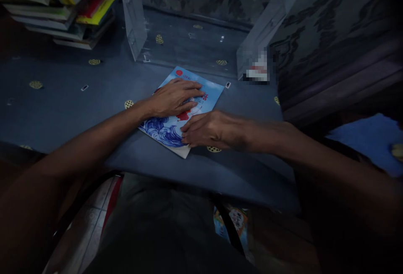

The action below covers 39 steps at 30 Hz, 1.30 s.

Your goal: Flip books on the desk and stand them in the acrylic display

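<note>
A thin book with a light blue cover, dark blue waves and red figures lies at a slant on the dark blue tablecloth. My left hand rests flat on the upper part of its cover, fingers stretched out to the right. At the lower right edge of the book is my right hand, its fingers held together and bent over the cover near the edge. The right thumb is hidden. Pale page edges show at the bottom corner nearest me.
Behind the book stands a clear plastic rack with upright side panels. A stack of books sits at the back left. A blurred-out white and red item is beside the rack's right panel. The table's front edge runs close to my lap.
</note>
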Available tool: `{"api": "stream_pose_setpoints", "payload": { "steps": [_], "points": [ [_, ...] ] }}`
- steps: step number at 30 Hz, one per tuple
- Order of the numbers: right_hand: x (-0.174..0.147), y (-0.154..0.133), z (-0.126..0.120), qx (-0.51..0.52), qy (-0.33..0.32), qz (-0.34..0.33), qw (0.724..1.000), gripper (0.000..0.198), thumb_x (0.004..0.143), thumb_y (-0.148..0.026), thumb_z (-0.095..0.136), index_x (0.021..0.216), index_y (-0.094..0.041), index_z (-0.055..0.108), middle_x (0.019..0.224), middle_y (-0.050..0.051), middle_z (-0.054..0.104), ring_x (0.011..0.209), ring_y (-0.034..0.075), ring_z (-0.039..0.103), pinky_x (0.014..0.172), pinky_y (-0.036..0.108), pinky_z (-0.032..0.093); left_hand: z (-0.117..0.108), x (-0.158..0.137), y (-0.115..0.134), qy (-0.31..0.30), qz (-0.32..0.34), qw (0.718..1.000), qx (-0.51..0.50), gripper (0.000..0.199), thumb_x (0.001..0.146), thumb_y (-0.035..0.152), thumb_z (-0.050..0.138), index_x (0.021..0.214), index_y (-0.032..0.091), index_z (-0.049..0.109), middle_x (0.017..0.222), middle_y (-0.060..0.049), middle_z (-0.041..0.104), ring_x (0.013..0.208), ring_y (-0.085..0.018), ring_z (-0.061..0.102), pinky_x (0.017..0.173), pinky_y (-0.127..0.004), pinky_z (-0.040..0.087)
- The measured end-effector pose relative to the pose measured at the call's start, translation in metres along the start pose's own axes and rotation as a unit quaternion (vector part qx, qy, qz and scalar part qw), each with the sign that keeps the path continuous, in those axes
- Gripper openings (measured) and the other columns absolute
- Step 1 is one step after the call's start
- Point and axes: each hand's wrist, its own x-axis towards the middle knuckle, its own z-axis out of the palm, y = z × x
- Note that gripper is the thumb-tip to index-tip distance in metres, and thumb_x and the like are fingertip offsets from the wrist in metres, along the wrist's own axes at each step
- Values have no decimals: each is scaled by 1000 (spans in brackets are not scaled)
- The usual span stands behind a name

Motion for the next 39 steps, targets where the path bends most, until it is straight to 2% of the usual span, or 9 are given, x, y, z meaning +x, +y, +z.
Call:
{"api": "stream_pose_setpoints", "payload": {
  "steps": [3,5,8,11,15,24,29,34,39],
  "points": [
    [4,-17,-3,-38,-208,-47,976,13,86,-40,76,86,-28,81,89,-2,79,93,20,73,92,37,56,-1,0,1,3,-1,1000,-7,45,103,39,46,143,22,58,155,-11,53,144,-28,46,120,-49,29],
    [3,-23,-3,-75,-224,-67,969,19,93,-40,66,93,-28,81,92,-1,79,95,20,73,94,38,55,0,0,0,4,-3,1000,-12,45,103,39,46,143,22,59,155,-11,53,144,-28,47,120,-49,29],
    [1,-20,-7,-117,-194,-71,971,25,95,-43,63,98,-28,82,96,0,80,97,21,74,95,40,55,2,0,-2,5,2,1000,-13,46,103,40,45,143,21,58,155,-12,53,144,-28,47,120,-49,28],
    [0,2,-21,-184,-61,-81,978,24,95,-44,63,95,-28,81,96,0,79,99,24,73,97,44,55,5,0,-3,14,6,1000,-7,47,103,40,43,143,18,56,155,-14,52,144,-30,47,121,-50,28],
    [-4,41,-42,-345,112,-79,928,26,98,-34,58,112,-24,77,125,9,73,119,31,67,110,56,48,4,-1,1,29,-5,999,26,46,103,33,41,143,13,52,157,-18,48,143,-30,47,121,-50,33],
    [-21,63,-48,-439,108,-31,892,43,102,-35,44,138,-19,63,154,16,51,142,32,49,115,58,44,5,-5,4,50,17,995,86,36,105,31,39,134,16,54,152,-16,52,138,-28,52,116,-50,43],
    [-49,43,-17,-486,147,-52,860,38,99,-36,53,128,-16,68,126,20,64,113,34,61,99,58,52,-8,-1,-19,54,50,987,145,35,106,32,37,126,14,59,137,-18,60,126,-26,58,107,-44,49],
    [-77,16,22,-458,95,-119,876,31,102,-27,52,128,-17,66,106,13,65,97,26,59,83,41,56,-33,9,-44,-17,20,963,267,36,106,32,36,106,13,67,103,-14,67,97,-25,65,85,-38,52],
    [-63,10,9,-495,52,-144,855,29,101,-36,59,119,-15,69,99,12,67,89,25,60,75,38,54,-33,14,-49,-20,13,955,296,37,107,34,37,103,15,68,101,-12,68,95,-25,65,75,-34,47]
  ]
}}
